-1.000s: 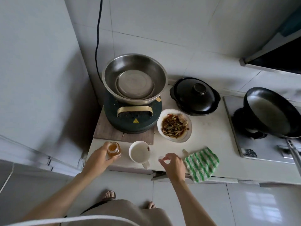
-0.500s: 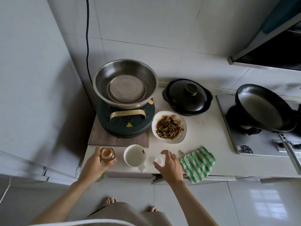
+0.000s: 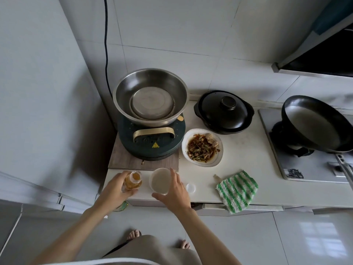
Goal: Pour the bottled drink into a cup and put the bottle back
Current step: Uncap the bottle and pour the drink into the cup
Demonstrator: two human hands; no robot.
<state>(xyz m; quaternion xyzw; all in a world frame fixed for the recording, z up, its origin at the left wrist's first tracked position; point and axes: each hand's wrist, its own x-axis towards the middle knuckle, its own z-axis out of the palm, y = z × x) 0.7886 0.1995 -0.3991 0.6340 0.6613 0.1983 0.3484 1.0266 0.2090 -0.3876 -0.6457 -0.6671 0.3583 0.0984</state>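
A small clear bottle point(image 3: 133, 181) of amber drink stands uncapped near the counter's front left corner, and my left hand point(image 3: 116, 190) is wrapped around it. Just to its right is a white cup point(image 3: 159, 179), apparently with nothing inside. My right hand point(image 3: 174, 191) cups the right side of the cup, fingers spread along its rim. The bottle's white cap point(image 3: 190, 188) lies on the counter right of that hand.
Behind the cup a steel bowl point(image 3: 150, 96) sits on a dark round cooker point(image 3: 152, 138) on a wooden board. A plate of food point(image 3: 202, 147), a black lidded pot point(image 3: 223, 111), a green striped cloth point(image 3: 236, 191) and a frying pan point(image 3: 315, 123) on the hob lie to the right.
My right hand has let go of the cap, leaving it on the counter, and moved left onto the cup. My left hand still holds the bottle.
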